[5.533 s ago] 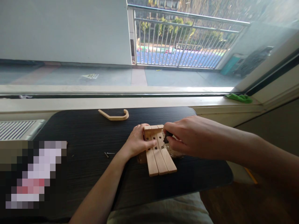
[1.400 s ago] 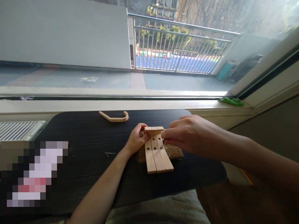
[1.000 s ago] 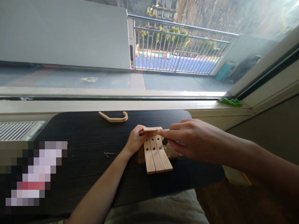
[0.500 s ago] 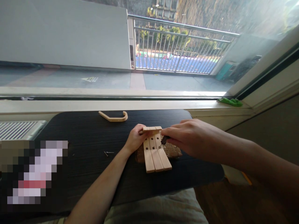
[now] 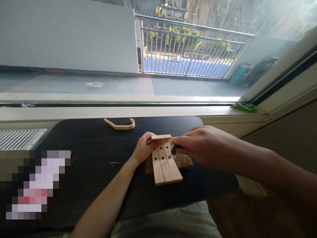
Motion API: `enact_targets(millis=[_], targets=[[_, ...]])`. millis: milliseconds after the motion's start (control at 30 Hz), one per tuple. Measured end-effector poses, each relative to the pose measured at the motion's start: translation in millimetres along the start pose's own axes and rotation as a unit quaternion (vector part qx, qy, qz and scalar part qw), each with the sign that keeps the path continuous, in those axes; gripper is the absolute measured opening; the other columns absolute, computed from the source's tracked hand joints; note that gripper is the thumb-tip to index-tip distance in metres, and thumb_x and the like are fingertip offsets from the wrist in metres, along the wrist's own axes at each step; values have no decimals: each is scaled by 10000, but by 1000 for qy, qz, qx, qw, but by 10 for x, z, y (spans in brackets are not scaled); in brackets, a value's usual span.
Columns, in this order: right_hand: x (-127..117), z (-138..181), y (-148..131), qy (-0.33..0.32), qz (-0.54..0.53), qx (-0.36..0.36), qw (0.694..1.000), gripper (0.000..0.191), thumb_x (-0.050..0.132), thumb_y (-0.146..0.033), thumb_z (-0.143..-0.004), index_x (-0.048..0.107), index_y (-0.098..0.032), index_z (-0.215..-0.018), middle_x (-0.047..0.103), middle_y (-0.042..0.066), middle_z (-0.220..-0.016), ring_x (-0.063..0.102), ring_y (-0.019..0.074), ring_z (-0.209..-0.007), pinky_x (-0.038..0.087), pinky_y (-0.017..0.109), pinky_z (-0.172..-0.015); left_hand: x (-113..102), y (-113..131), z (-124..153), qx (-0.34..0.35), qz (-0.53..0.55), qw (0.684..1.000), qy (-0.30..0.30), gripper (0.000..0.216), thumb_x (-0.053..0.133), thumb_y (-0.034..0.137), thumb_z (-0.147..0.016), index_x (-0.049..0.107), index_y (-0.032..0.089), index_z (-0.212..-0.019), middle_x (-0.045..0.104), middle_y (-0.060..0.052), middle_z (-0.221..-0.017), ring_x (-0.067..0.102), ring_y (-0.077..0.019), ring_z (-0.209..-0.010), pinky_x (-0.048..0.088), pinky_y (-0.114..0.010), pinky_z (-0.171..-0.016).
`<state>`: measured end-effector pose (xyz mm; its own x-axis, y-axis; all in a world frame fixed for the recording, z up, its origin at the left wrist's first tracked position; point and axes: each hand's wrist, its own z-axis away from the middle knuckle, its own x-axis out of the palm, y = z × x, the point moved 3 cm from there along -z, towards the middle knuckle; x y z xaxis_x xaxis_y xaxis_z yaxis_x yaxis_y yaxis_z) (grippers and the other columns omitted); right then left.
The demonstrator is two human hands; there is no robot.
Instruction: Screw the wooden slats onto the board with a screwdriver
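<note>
Three pale wooden slats (image 5: 165,165) with drilled holes lie side by side on a brown perforated board (image 5: 183,160), on the black table (image 5: 86,148). My left hand (image 5: 143,148) is closed round the far left end of the slats, holding them down. My right hand (image 5: 198,145) is pinched on a small dark tool (image 5: 174,149), its tip at a hole in the right-hand slat. Most of the tool is hidden inside my fingers.
A curved wooden piece (image 5: 120,124) lies at the table's far edge. Two small screws (image 5: 115,163) lie left of my left wrist. A pixelated patch covers the table's left side. A green cloth (image 5: 244,107) rests on the window sill; a radiator grille (image 5: 19,138) is at left.
Over the last seconds my right hand has turned slightly at the same hole. The slats and my left hand have barely shifted. The camera has tilted a little.
</note>
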<state>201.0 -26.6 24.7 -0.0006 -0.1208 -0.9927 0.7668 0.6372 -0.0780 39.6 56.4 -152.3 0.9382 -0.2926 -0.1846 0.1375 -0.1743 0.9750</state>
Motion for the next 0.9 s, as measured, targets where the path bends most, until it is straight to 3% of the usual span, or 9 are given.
enact_targets(millis=[167, 467, 700, 900], targets=[[-11, -18, -5, -28, 6, 16, 999, 67, 605, -203, -876, 665, -179, -891, 616, 5, -632, 548, 145, -608, 283, 281, -538, 13, -5, 6, 1, 14, 1000, -3, 235, 673, 383, -756, 597, 164, -798, 604, -12, -766, 567, -150, -709, 486, -251, -631], [56, -8, 20, 3, 22, -7, 1000, 58, 577, -197, -908, 628, -190, -884, 617, -11, -637, 511, 134, -570, 260, 290, -528, 46, 2, 21, -1, -13, 1000, 20, 245, 728, 367, -724, 631, 161, -815, 626, -28, -788, 569, -156, -717, 466, -248, -612], [86, 11, 43, 15, -3, -21, 1000, 74, 582, -214, -902, 589, -196, -830, 601, -25, -646, 468, 117, -558, 258, 284, -528, 68, 10, 5, -40, 34, 998, 19, 272, 738, 383, -690, 605, 154, -754, 591, -2, -725, 543, -134, -660, 441, -231, -574], [66, 11, 40, 1, 8, -14, 1000, 69, 595, -215, -897, 615, -187, -837, 601, -14, -627, 490, 123, -570, 257, 285, -532, 50, 34, 6, -27, 9, 999, 19, 245, 714, 373, -723, 617, 150, -755, 600, -7, -742, 551, -134, -677, 445, -233, -600]])
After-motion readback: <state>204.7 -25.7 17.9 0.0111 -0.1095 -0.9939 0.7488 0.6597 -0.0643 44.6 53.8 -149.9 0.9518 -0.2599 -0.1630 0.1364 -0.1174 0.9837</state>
